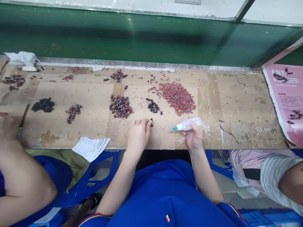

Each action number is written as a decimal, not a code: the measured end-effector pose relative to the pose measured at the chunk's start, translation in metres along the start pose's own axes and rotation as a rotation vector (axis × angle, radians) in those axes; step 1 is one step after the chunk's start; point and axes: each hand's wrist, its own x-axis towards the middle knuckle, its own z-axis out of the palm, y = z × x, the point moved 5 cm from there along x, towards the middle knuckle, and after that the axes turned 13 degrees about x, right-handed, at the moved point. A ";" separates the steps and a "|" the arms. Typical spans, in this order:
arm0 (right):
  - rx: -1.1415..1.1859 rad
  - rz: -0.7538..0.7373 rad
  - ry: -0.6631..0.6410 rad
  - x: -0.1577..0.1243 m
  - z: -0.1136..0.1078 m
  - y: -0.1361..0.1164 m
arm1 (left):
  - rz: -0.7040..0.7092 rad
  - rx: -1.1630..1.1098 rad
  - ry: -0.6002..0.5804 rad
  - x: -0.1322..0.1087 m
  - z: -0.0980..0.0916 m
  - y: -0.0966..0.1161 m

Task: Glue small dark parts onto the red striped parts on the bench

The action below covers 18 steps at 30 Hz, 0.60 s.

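Note:
My right hand [194,136] is closed round a clear squeeze bottle [189,124] with a white cap and a thin blue tip that points left. Its tip is apart from everything on the table. My left hand [139,132] rests near the front edge, thumb and forefinger pinched at a small dark part [151,122]. Just beyond lies a little pile of black parts [153,106]. Further right spreads a large heap of small red-and-silver pieces [178,97]. Left of my left hand sits a pile of dark-and-red parts [120,106].
Cardboard [241,110] covers the bench, with a green panel [118,37] behind. Leftward lie a black heap [43,105], a smaller mixed pile [74,113] and a paper slip [91,148] over the edge. A pink sheet [284,101] is at right. Other people sit on both sides.

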 end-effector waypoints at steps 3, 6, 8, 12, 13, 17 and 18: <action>-0.093 -0.015 0.022 -0.002 0.004 0.004 | 0.009 -0.068 0.072 -0.007 -0.002 -0.010; -0.203 -0.064 0.027 -0.006 0.011 0.006 | 0.068 -0.190 0.101 -0.007 0.000 -0.014; -0.250 -0.102 0.032 -0.008 0.017 0.006 | 0.092 -0.242 0.076 -0.005 0.004 -0.013; -0.293 -0.128 0.050 -0.014 0.029 0.009 | 0.099 -0.268 0.031 -0.003 0.006 -0.009; -0.296 -0.126 0.045 -0.015 0.031 0.010 | 0.098 -0.274 0.021 -0.002 0.006 -0.008; -0.318 -0.097 0.022 -0.016 0.035 0.019 | 0.063 -0.299 -0.018 0.000 0.006 -0.007; -0.330 -0.088 0.023 -0.016 0.035 0.021 | 0.051 -0.302 -0.024 0.001 0.007 -0.008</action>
